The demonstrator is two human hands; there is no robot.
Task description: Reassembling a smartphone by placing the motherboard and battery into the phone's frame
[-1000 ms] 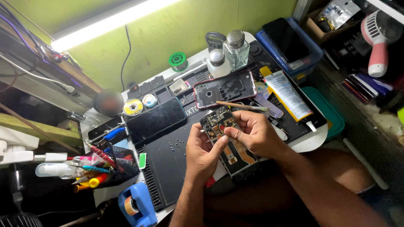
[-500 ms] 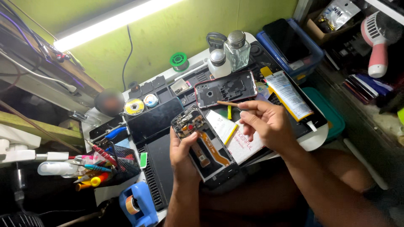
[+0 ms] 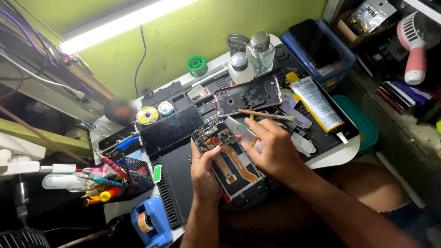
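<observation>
The left hand (image 3: 205, 171) is wrapped around the left edge of an open phone (image 3: 231, 161), with the thumb lying across its top part. The phone has its back off, so you can see the little boards and an orange strip inside. It is held just above the black mat (image 3: 177, 183), tilted, close to the person's lap. The right hand (image 3: 274, 148) is at the right side of the phone, fingers curled, pinching something thin at its top corner, but it is too small to tell what. A brush (image 3: 265, 114) with a wooden handle lies just past that hand. Behind it sits a red frame (image 3: 248, 95), flat on the mat. A dark phone (image 3: 171, 130) lies face up to the left of it. Two bottles (image 3: 251, 59) stand at the back by the green wall. A white tube (image 3: 316, 103) lies to the right. A blue tape holder (image 3: 151, 222) sits near the front left corner
</observation>
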